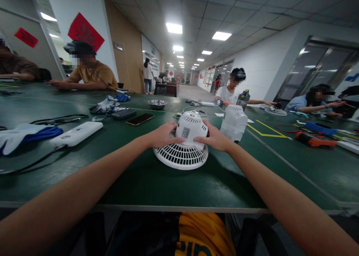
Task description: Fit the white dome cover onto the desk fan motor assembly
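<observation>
A white fan head (187, 151) lies grille down on the green table in front of me, its rounded motor housing with a small label facing up. My left hand (165, 133) grips the left side of that housing, thumb toward the front. From the other side my right hand (213, 136) closes on the housing, its thumb also at the front. Part of the fingers of both hands is hidden behind the housing. Just right of my right hand stands a white plastic fan base (234, 123), apart from the fan head.
Left on the green table (134, 188) lie a phone (140, 119), a white power bank (78, 133), gloves (30, 134) and cables. A metal bowl (157, 104) sits farther back. An orange multimeter (315, 140) lies right. Several other people sit around the table.
</observation>
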Demonstrator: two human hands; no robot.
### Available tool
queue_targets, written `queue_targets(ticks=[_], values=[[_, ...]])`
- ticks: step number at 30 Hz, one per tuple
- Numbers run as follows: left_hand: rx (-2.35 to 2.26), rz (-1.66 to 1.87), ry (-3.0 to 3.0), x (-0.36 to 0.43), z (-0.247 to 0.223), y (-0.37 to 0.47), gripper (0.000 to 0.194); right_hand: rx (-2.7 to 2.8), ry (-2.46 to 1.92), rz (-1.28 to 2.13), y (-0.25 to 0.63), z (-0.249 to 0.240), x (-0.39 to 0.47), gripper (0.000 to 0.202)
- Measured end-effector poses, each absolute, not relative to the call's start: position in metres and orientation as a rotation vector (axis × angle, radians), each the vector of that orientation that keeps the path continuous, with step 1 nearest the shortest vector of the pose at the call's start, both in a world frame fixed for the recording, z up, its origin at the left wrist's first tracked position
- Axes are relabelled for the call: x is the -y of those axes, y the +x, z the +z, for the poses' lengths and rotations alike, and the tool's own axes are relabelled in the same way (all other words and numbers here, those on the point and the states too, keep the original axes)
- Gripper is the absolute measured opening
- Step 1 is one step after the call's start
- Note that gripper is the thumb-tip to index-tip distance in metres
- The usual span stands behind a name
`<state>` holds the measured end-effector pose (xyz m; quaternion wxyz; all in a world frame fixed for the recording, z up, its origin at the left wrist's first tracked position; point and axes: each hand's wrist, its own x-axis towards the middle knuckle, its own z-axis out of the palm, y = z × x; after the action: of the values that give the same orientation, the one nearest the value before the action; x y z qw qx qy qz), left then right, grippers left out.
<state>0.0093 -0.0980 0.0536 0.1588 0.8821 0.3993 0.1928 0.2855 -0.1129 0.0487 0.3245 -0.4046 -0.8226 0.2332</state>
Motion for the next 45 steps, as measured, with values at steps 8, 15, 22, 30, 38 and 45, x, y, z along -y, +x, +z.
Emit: queue_targets(ticks=[8, 15, 22, 30, 38, 45], values=[[-1.117, 0.560, 2.557, 0.0961, 0.0510, 0.0090, 0.078, 2.150, -1.041, 0.665, 0.2858, 0.0470, 0.1108, 0.075], [-1.123, 0.539, 2.522, 0.0989, 0.0525, 0.0094, 0.079, 2.152, -1.049, 0.665, 0.2851, 0.0488, 0.1121, 0.077], [-1.134, 0.521, 2.516, 0.0982, 0.0527, 0.0090, 0.079, 2.161, -1.055, 0.642, 0.2845, 0.0503, 0.1136, 0.076], [-1.134, 0.526, 2.509, 0.0991, 0.0535, 0.0093, 0.079, 2.169, -1.070, 0.627, 0.2851, 0.0507, 0.1145, 0.077], [-1.125, 0.544, 2.532, 0.0997, 0.0530, 0.0091, 0.076, 2.179, -1.069, 0.622, 0.2851, 0.0487, 0.1124, 0.078], [-1.125, 0.537, 2.522, 0.0976, 0.0517, 0.0081, 0.076, 2.176, -1.086, 0.607, 0.2845, 0.0498, 0.1136, 0.077]])
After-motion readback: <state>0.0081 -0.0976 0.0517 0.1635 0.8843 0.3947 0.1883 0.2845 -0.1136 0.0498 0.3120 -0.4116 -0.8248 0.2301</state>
